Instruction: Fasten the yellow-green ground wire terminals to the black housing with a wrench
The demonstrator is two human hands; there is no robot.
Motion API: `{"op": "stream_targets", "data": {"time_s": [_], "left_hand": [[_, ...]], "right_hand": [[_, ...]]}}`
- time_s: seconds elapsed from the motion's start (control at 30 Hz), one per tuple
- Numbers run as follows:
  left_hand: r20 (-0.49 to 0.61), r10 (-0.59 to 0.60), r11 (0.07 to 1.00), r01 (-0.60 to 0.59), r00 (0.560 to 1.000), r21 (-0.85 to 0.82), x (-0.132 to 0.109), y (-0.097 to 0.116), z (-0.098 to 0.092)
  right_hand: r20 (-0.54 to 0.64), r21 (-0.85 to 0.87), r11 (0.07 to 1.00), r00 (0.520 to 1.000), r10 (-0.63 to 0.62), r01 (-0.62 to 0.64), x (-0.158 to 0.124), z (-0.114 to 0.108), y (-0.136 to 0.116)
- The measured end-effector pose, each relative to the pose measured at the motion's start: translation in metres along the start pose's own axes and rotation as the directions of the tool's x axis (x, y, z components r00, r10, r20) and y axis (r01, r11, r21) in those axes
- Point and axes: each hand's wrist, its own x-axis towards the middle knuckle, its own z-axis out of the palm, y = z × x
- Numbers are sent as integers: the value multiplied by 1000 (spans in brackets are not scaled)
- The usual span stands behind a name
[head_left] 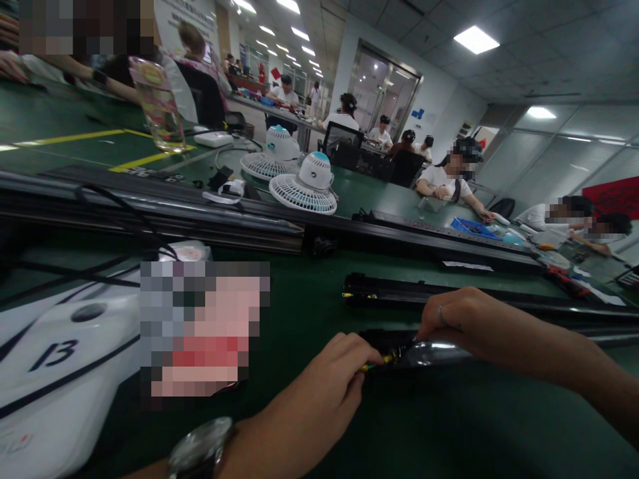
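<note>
A long black rail (444, 354) with a shiny surface lies on the green table in front of me. From its near end comes a yellow-and-green wire (378, 364). My left hand (332, 379), with a watch (202, 444) on its wrist, pinches this wire between thumb and fingers. At the same end of the rail, my right hand (456, 319) is closed, fingers pointing down against a small dark part that I cannot make out. Just behind lies a second black rail (399, 293), with a yellow wire tip (347, 295) at its left end.
More dark rails (224, 216) lie across the table. Two white fans (303, 186) and a drink bottle (160, 110) stand beyond them. To my left are a white case marked 13 (54, 356), black cords and a blurred-out item (204, 326). Other people sit farther off.
</note>
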Motion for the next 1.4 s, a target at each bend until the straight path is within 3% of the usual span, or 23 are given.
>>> {"op": "stream_targets", "data": {"time_s": [0.33, 0.6, 0.87, 1.4], "left_hand": [[-6, 9, 1000, -9, 1000, -7, 1, -1, 1], [9, -4, 1000, 4, 1000, 14, 0, 1, -1], [-16, 15, 999, -14, 1000, 32, -1, -5, 3], [-12, 2, 1000, -2, 1000, 17, 1, -3, 3]], "right_hand": [[49, -53, 996, 997, -63, 66, 6, -10, 6], [134, -363, 914, 981, -143, 183, 22, -21, -10], [116, -573, 787, 973, -198, 228, 27, -12, -17], [62, -703, 678, 968, -243, 215, 19, 5, -36]]}}
